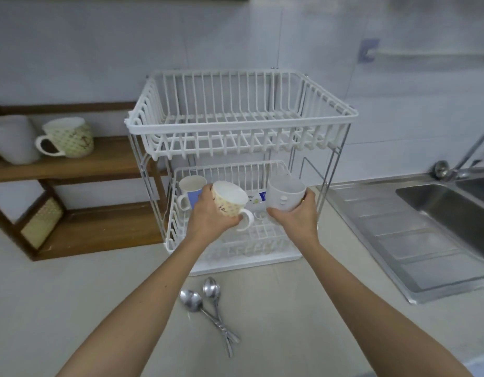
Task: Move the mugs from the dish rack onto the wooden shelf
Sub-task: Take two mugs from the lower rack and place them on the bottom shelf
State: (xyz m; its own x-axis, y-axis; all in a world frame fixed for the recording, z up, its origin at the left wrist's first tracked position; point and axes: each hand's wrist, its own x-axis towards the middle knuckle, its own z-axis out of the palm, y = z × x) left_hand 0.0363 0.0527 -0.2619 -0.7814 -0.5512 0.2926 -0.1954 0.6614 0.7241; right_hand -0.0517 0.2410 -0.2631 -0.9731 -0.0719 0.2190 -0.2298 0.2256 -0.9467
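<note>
Head view: left hand grips patterned ceramic mug; right hand grips white mug.

both bare forearms stretched forward from the bottom corners, converging toward centre. left hand palm turned inward, fingers and thumb wrapped round a patterned mug, tilted with mouth up-right, handle low. right hand cupped from below and the right, fingers closed round a white mug. hands near each other, not touching, wrists roughly level.
</note>
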